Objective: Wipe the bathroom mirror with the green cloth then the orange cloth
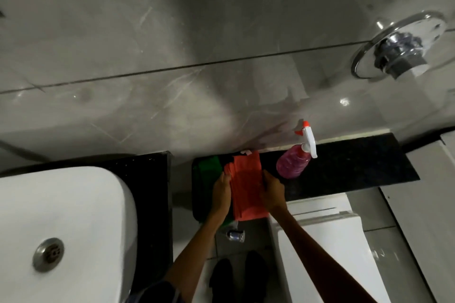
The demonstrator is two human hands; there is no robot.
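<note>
A folded orange cloth (pixel 247 187) lies on the black stone ledge (pixel 357 167), hanging a little over its front edge. My left hand (pixel 221 192) grips its left side and my right hand (pixel 272 190) grips its right side. The green cloth (pixel 206 167) lies on the ledge just left of the orange one, partly under it and behind my left hand. No mirror is in view; only grey wall tiles show above the ledge.
A pink spray bottle (pixel 294 163) with a white and orange trigger stands on the ledge right of the cloths. A white basin (pixel 73 216) sits at the left, a white toilet (pixel 327 241) below right, a chrome wall fitting (pixel 398 49) upper right.
</note>
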